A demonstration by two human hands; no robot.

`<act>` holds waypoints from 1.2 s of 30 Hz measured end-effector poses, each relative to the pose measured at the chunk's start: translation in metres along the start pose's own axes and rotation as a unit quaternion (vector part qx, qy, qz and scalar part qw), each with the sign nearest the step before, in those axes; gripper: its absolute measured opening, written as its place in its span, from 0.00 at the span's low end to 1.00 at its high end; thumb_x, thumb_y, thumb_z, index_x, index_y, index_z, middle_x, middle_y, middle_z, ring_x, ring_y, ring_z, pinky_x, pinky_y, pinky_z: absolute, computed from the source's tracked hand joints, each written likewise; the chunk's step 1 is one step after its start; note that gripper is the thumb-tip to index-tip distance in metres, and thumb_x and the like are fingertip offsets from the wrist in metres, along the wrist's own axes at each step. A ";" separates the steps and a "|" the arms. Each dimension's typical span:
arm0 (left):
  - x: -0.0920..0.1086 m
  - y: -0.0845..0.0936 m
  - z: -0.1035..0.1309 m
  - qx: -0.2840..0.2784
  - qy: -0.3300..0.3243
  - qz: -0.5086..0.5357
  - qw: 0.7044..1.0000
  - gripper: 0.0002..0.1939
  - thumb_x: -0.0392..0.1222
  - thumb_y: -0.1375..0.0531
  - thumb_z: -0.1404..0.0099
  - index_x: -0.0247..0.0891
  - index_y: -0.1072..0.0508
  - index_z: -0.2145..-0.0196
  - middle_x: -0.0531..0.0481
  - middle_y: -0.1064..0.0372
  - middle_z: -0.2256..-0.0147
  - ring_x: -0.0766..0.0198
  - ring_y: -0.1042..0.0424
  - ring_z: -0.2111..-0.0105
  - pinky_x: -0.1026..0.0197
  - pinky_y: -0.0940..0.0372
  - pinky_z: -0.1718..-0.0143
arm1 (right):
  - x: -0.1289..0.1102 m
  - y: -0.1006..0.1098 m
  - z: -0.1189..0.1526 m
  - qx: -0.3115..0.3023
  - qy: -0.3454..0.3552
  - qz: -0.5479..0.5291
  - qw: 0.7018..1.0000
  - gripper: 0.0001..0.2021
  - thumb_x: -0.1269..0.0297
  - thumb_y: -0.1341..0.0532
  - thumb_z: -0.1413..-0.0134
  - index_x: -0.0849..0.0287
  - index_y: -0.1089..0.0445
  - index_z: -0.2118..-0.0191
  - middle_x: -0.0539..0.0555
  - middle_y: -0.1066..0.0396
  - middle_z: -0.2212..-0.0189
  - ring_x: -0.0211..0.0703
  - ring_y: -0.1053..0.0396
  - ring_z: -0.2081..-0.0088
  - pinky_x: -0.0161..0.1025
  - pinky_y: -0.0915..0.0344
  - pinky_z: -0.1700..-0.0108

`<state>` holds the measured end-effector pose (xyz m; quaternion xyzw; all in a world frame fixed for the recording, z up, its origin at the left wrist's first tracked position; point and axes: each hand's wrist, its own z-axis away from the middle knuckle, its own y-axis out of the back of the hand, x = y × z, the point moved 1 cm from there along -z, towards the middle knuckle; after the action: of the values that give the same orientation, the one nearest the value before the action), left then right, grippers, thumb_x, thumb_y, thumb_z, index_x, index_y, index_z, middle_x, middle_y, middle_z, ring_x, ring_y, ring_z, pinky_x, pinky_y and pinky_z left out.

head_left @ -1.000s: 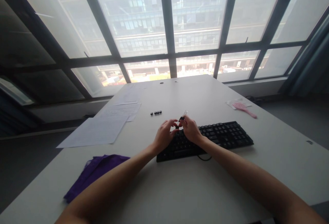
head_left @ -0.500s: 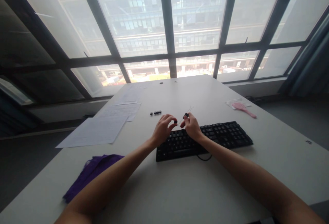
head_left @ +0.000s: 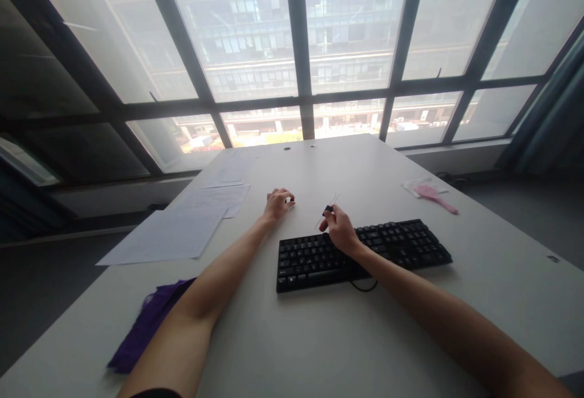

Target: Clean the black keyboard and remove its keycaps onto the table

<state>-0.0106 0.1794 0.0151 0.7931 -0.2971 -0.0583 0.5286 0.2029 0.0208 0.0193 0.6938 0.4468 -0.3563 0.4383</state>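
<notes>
My left hand [head_left: 278, 204] is over the table beyond the keyboard's left end, its fingers curled in a pinch. A small dark keycap shows only in part between its fingertips. The row of loose black keycaps is hidden behind this hand. My right hand [head_left: 338, 227] grips a wire keycap puller [head_left: 328, 210] by its black handle, thin wire loops sticking out at both ends. It is just above the black keyboard [head_left: 314, 258], hiding part of the upper keys.
White paper sheets [head_left: 168, 237] lie at the left, with a folded purple cloth [head_left: 146, 328] nearer, partly behind my left forearm. A pink hairbrush [head_left: 435, 198] rests on clear plastic at the right. A cable [head_left: 365, 289] loops from the keyboard's front. Large windows stand beyond the white table [head_left: 347, 170].
My left hand has moved left and away from me, from beside the puller to the row of keycaps, carrying a keycap. My right hand stays nearly in place with the keycap puller.
</notes>
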 end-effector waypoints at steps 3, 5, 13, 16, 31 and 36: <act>-0.004 -0.005 0.000 -0.005 0.010 0.008 1.000 0.08 0.40 0.37 0.37 0.44 0.21 0.59 0.47 0.23 0.56 0.51 0.31 0.51 0.48 0.43 0.48 | -0.001 0.000 0.000 -0.005 -0.001 -0.001 1.000 0.08 0.61 0.49 0.34 0.55 0.39 0.66 0.50 0.26 0.78 0.42 0.27 0.73 0.38 0.36 0.64; -0.005 -0.007 0.001 -0.003 0.020 0.010 1.000 0.12 0.41 0.38 0.36 0.44 0.22 0.54 0.46 0.22 0.56 0.50 0.31 0.50 0.47 0.45 0.47 | -0.001 0.000 0.001 -0.007 -0.001 -0.004 1.000 0.09 0.61 0.48 0.34 0.55 0.38 0.66 0.49 0.26 0.78 0.42 0.27 0.73 0.38 0.37 0.64; -0.006 -0.006 0.003 0.017 0.062 0.001 0.998 0.15 0.41 0.39 0.36 0.44 0.24 0.51 0.44 0.22 0.55 0.47 0.33 0.48 0.45 0.49 0.47 | -0.002 0.000 0.001 -0.010 0.003 -0.005 1.000 0.09 0.61 0.48 0.35 0.55 0.39 0.68 0.49 0.26 0.78 0.41 0.28 0.74 0.37 0.38 0.65; -0.007 -0.006 0.003 0.026 0.065 0.001 0.998 0.15 0.41 0.39 0.36 0.43 0.24 0.52 0.44 0.22 0.55 0.47 0.33 0.48 0.44 0.50 0.47 | -0.002 0.000 0.001 -0.009 0.004 -0.008 1.000 0.09 0.62 0.48 0.35 0.55 0.39 0.68 0.49 0.27 0.78 0.41 0.29 0.75 0.37 0.39 0.67; -0.008 -0.007 0.002 0.020 0.074 0.005 0.997 0.15 0.41 0.38 0.36 0.44 0.25 0.51 0.45 0.23 0.53 0.47 0.34 0.47 0.45 0.50 0.47 | -0.003 0.001 0.001 -0.013 0.000 -0.014 1.000 0.09 0.61 0.47 0.35 0.55 0.38 0.68 0.49 0.26 0.78 0.40 0.29 0.75 0.36 0.39 0.67; -0.009 -0.007 0.002 0.012 0.077 0.008 0.997 0.16 0.40 0.39 0.36 0.46 0.25 0.50 0.46 0.22 0.54 0.48 0.34 0.47 0.46 0.50 0.47 | -0.003 0.001 0.002 -0.014 -0.001 -0.010 1.000 0.09 0.61 0.47 0.36 0.55 0.38 0.68 0.49 0.26 0.78 0.40 0.30 0.75 0.36 0.39 0.68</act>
<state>-0.0159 0.1839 0.0060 0.7991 -0.2628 0.0104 0.5407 0.2023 0.0181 0.0219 0.6828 0.4579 -0.3550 0.4450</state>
